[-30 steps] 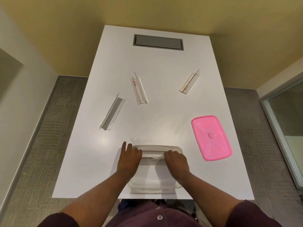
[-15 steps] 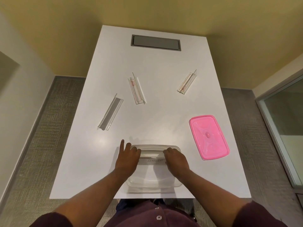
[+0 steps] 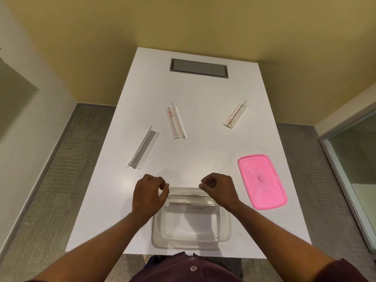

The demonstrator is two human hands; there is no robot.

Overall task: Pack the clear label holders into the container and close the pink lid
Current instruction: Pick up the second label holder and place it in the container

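Observation:
A clear rectangular container (image 3: 156, 237) stands open at the near table edge. One clear label holder (image 3: 191, 207) with a handwritten label lies across its far end. My left hand (image 3: 149, 193) and my right hand (image 3: 220, 190) hover over that end's two corners, fingers curled in, nothing in them. The left hand's edge is close to the holder's left end, and my right wrist covers its right end. Three more clear holders lie on the table: one at the left (image 3: 143, 148), one in the middle (image 3: 175, 123), one at the far right (image 3: 235, 115). The pink lid (image 3: 262, 181) lies flat to the container's right.
The white table (image 3: 203, 155) has a grey recessed hatch (image 3: 199, 68) at its far end. Yellow walls lie beyond the table, grey carpet on both sides, and a glass panel at the right.
Both hands have lifted off the labelled holder and curled their fingers; before they lay flat on it. The holder stays in the container. The view has tilted slightly.

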